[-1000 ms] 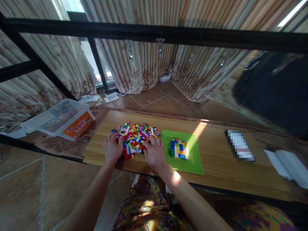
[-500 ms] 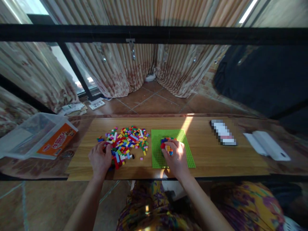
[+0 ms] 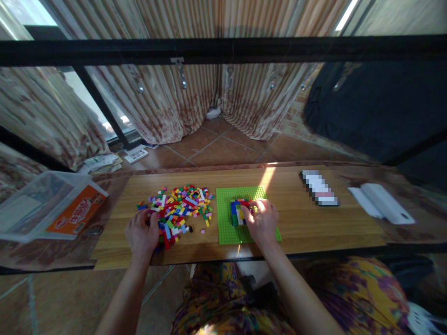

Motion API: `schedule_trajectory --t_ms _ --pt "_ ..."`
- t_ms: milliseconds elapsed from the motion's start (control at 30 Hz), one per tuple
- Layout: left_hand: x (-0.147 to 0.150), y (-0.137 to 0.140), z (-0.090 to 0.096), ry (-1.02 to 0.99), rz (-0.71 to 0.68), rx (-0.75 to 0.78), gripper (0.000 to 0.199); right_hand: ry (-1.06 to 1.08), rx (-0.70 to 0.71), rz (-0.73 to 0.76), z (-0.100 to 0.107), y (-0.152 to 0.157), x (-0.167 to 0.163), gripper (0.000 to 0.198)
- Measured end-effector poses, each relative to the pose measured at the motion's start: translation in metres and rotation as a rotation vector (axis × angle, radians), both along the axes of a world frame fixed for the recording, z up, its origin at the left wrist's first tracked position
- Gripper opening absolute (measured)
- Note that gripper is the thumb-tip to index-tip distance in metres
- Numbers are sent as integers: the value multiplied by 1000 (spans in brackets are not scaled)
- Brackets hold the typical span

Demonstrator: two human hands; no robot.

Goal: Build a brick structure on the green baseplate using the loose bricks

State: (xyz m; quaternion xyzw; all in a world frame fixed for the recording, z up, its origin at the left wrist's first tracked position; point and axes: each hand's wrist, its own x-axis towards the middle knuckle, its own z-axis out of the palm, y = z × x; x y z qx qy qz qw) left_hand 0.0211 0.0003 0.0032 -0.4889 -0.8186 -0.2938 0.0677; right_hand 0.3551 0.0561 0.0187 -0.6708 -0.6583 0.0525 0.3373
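My left hand (image 3: 142, 236) rests at the left edge of a heap of small building bricks (image 3: 185, 209). Its fingers curl together, thumb towards the index finger, and whatever lies between them is hidden. A green studded baseplate (image 3: 226, 235) lies right of the heap and bears a low, walled brick structure (image 3: 234, 214) in blue, green, white, yellow and red. Over the right part of this structure is my right hand (image 3: 263, 223), thumb and fingers pinched close together. Some red shows beside the fingertips, but I cannot tell whether it is a loose brick or part of the structure.
A clear plastic box (image 3: 45, 186) with an orange label stands left of the wooden board (image 3: 331, 228). A blurred-out phone-like object (image 3: 319, 187) lies on the right, with a white item (image 3: 386, 204) beyond it. One pink brick (image 3: 203, 231) sits apart from the heap.
My right hand has shifted slightly right over the structure, uncovering more of its left side. My left hand stays at the heap's edge. The whole view has turned slightly.
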Motion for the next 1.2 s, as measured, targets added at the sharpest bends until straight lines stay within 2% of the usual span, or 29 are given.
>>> schedule_trajectory --t_ms 233,467,700,1200 --pt "2 -1 1 4 -4 -6 40 -3 6 16 -5 3 2 27" --pt "2 -1 2 -15 -3 -7 36 100 25 -11 -4 12 9 38" --pt "2 -1 2 -7 -1 -11 38 108 -31 27 -7 28 5 44" --pt "4 0 3 -37 10 -30 37 118 -79 29 -11 30 -3 39"
